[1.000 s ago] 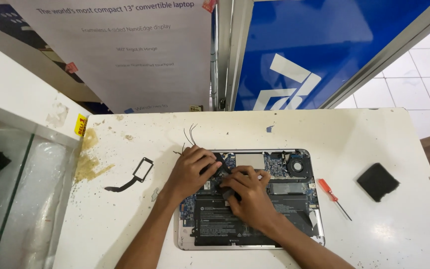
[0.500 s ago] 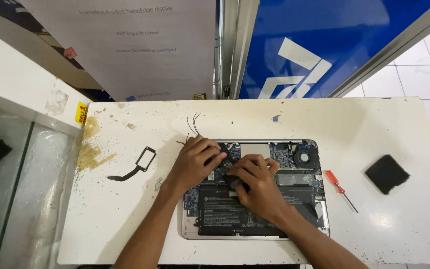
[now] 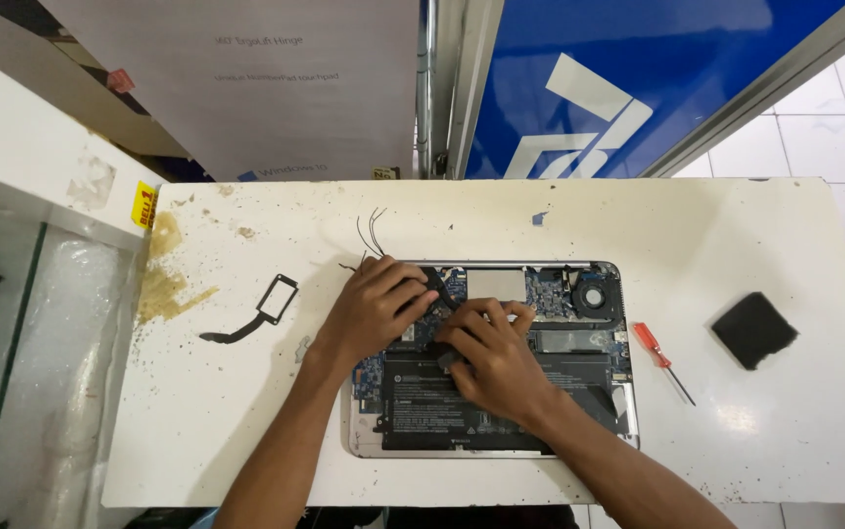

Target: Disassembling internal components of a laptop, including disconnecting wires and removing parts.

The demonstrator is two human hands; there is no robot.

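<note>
An opened laptop base lies bottom-up on the white table, showing its black battery, circuit board and a round fan. My left hand rests on the board's left part, fingers pressing near a black strip. My right hand lies over the middle of the board, fingertips pinching a small dark part; what it is stays hidden. Thin black wires stick out past the laptop's far left corner.
A red-handled screwdriver lies right of the laptop, and a black square pad further right. A black flat cable with a frame end lies on the left. A glass counter borders the table's left side.
The view has shifted a little, so the table sits lower in the frame. Both hands stay on the laptop's board with only small finger movements.
</note>
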